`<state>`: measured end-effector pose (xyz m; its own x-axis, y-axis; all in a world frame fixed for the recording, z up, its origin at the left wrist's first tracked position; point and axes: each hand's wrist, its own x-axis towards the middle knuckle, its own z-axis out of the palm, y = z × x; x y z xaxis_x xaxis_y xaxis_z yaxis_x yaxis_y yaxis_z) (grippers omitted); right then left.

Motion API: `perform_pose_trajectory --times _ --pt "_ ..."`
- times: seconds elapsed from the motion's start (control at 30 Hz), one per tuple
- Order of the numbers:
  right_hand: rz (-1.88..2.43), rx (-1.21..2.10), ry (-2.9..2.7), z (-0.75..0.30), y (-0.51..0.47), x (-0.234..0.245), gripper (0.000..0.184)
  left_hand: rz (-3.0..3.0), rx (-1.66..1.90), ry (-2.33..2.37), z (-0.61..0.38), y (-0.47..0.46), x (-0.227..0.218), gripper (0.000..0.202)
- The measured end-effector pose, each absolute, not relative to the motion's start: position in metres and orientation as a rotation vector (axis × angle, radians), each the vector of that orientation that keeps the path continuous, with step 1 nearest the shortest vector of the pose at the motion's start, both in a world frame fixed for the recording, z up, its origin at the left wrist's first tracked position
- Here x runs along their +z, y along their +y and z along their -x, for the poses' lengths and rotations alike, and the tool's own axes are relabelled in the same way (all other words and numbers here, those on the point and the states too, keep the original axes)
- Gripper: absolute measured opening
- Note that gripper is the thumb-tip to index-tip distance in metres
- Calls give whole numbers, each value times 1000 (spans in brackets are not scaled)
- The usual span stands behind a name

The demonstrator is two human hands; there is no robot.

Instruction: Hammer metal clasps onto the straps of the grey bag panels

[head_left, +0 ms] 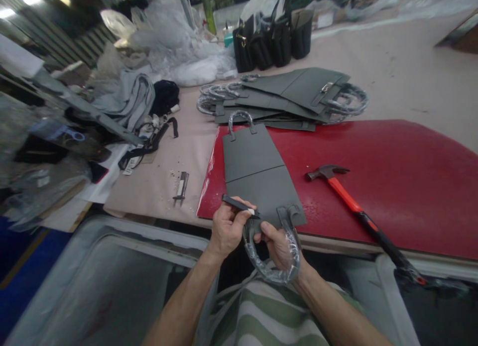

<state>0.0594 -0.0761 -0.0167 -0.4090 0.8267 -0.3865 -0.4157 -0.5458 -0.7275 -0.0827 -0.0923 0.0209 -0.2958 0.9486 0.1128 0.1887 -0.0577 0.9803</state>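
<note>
A long grey leather bag panel [254, 172] was laid on a red-painted board [388, 162], its long axis running directly away from the body, with its near end just beyond the hands; the right hand [280, 246], the nearer to the panel's near tab, was curled around a curved handle wrapped in clear plastic [269, 271]; the left hand [227, 229], held close beside it, was pinching a narrow black strip [239, 204] between thumb and fingers.

The left hand [227, 230] and right hand [279, 245] work close together, fingers curled and thumbs pressing inward, while the bare forearms [186, 298] angle up from below.
</note>
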Motion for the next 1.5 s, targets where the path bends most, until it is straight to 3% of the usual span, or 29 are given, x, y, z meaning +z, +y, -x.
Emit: perform_pose_trajectory --times 0.73,1.13,1.37,1.5 --pt "946 1927 -803 -55 -76 -19 21 -1579 1383 1665 81 -91 13 10" --pt "1184 1905 -951 -70 -89 -19 41 -1697 1270 1668 85 -79 -4 10" --pt "1372 2012 -883 -104 -101 -34 34 -1887 1222 1671 82 -83 -17 13" --pt "1325 2204 -1403 -144 -96 -19 20 -1932 1188 1664 81 -84 -21 15"
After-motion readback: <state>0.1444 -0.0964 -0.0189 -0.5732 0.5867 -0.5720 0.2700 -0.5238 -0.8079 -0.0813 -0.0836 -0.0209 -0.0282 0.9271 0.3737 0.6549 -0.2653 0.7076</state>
